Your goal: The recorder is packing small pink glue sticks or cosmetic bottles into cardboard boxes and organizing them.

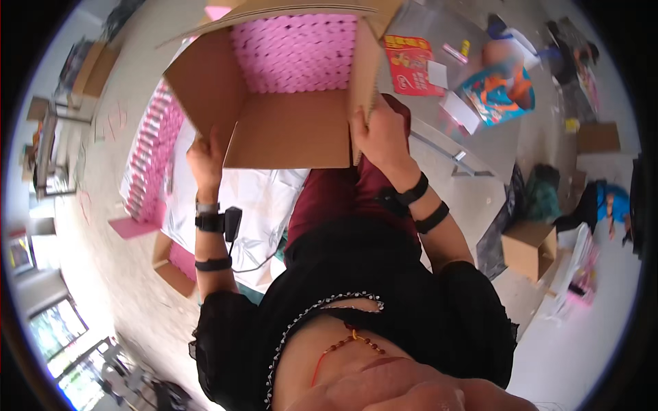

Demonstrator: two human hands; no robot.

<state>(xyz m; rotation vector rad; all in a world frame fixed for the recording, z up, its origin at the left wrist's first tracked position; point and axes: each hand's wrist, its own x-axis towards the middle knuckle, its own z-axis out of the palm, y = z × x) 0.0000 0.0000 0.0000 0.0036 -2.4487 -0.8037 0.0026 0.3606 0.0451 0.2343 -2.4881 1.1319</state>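
One open cardboard box (288, 130) is held beside the tabletop's (439, 20) left edge, the left hand (204, 161) pinching one flap in its grip, the right hand (384, 135) another; cardboard hides part of each. Pink pieces (295, 55) inside are packed too tightly to count. One red packet (408, 65) and one partly blurred blue bag (480, 101) show on the tabletop.

Bold yellow characters run across the far part of the red packet (416, 60) on the gray table (497, 147), at the far right; a white emblem with small lettering sits at the packet's near left corner. The blue-and-orange bag (483, 92) to its right is too blurred to tell any print. On the pale floor (103, 178) at the left, thin red marks (116, 126) look handwritten, too faint to make out.
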